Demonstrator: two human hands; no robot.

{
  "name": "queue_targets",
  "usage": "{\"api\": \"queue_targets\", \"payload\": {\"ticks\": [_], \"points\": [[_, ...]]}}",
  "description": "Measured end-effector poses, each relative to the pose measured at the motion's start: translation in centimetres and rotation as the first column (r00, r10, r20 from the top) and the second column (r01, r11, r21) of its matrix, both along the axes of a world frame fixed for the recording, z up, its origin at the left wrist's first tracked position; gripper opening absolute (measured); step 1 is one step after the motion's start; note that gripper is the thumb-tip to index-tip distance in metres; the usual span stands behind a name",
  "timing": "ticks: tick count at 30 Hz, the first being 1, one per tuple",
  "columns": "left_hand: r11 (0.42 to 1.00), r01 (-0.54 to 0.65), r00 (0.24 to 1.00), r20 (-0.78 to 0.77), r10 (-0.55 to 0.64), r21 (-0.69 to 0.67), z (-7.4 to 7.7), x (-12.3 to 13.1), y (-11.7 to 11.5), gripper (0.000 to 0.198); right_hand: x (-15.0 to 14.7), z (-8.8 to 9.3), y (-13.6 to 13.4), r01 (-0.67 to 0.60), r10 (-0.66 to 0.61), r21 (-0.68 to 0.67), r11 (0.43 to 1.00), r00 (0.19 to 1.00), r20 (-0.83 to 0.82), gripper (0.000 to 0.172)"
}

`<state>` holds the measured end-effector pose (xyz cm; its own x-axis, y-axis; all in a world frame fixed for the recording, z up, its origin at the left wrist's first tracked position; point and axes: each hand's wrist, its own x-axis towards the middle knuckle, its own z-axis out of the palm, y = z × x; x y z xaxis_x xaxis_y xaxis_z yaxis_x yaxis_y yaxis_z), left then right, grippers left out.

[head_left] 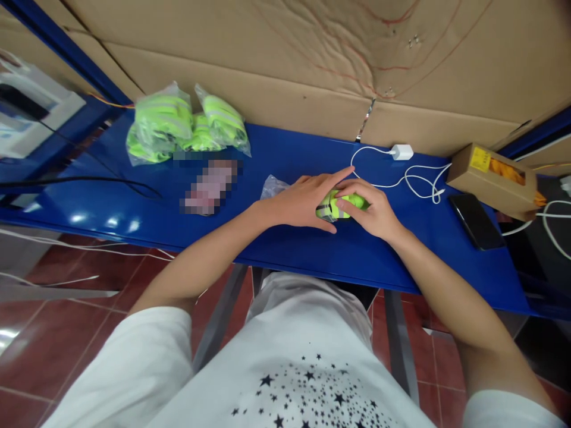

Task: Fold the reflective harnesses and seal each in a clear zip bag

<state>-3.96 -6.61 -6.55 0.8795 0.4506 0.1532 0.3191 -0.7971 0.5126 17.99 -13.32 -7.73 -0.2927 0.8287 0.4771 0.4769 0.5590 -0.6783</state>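
Note:
Between my hands on the blue table [285, 249] lies a folded neon-yellow reflective garment [342, 205] with a grey band, partly covered by my fingers. My right hand [372, 211] grips its right part, with thumb and fingers closed around it. My left hand [306, 202] is spread over the left side, its fingers stretched out and its thumb apart. From under the left hand sticks out the end of a clear plastic bag [273, 186]; whether the garment is inside that bag, I cannot tell.
Several bagged neon-yellow bundles [165, 122] sit at the back left. A blurred-out pinkish item [209, 187] lies nearer. To the right are a white charger [402, 152] with its cable, a black phone [476, 221] and a cardboard box [495, 178]. Black cables [89, 180] cross the left end.

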Motion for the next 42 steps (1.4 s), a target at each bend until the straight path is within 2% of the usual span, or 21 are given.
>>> {"api": "queue_targets", "payload": {"ticks": [2, 5, 8, 11, 14, 18, 21, 23, 26, 32, 42], "points": [[0.998, -0.057, 0.996, -0.068, 0.058, 0.012, 0.0, 0.1, 0.1, 0.125, -0.1, -0.4, 0.0, -0.002, 0.002, -0.010, 1.000, 1.000, 0.023, 0.025], [0.995, -0.079, 0.992, -0.095, 0.084, 0.053, -0.3, 0.4, -0.2, 0.122, -0.1, -0.9, -0.1, -0.006, 0.005, 0.017, 1.000, 0.998, 0.058, 0.030], [0.990, -0.084, 0.994, -0.062, 0.091, 0.114, -0.5, 0.8, -0.8, 0.122, -0.5, -1.2, -0.4, -0.012, 0.001, 0.090, 0.996, 0.993, 0.117, 0.023], [0.981, -0.107, 0.994, -0.009, 0.110, 0.163, -0.7, 1.0, -1.4, 0.121, -1.3, -1.3, -0.9, 0.034, -0.057, 0.146, 0.989, 0.987, 0.150, 0.018], [0.974, -0.138, 0.990, 0.054, 0.130, 0.179, -0.9, 1.3, -1.7, 0.116, -2.2, -1.2, -1.2, 0.104, -0.121, 0.141, 0.985, 0.985, 0.120, 0.016], [0.965, -0.158, 0.986, 0.085, 0.143, 0.209, -0.9, 1.4, -1.7, 0.108, -2.4, -0.7, -1.1, 0.061, -0.072, 0.105, 0.993, 0.992, 0.102, 0.014], [0.960, -0.202, 0.976, 0.119, 0.181, 0.195, -0.4, 1.3, -1.3, 0.106, -1.8, 0.1, -1.0, 0.078, -0.087, 0.143, 0.987, 0.995, 0.056, 0.025], [0.949, -0.259, 0.959, 0.168, 0.230, 0.181, 0.0, 1.2, -1.1, 0.107, -1.4, 0.6, -0.9, 0.164, -0.164, 0.179, 0.970, 0.986, -0.017, 0.035], [0.924, -0.320, 0.934, 0.233, 0.271, 0.209, 0.2, 1.1, -0.9, 0.102, -1.0, 0.9, -1.0, 0.256, -0.246, 0.141, 0.956, 0.966, -0.086, 0.041], [0.912, -0.295, 0.945, 0.226, 0.235, 0.285, -0.6, 1.2, -1.0, 0.085, -1.4, 0.7, -1.2, 0.295, -0.284, 0.143, 0.945, 0.954, -0.091, 0.038], [0.893, -0.301, 0.944, 0.235, 0.230, 0.334, -0.8, 1.6, -1.7, 0.079, -2.7, 0.1, -1.3, 0.270, -0.261, 0.259, 0.927, 0.963, -0.068, 0.033]]}}
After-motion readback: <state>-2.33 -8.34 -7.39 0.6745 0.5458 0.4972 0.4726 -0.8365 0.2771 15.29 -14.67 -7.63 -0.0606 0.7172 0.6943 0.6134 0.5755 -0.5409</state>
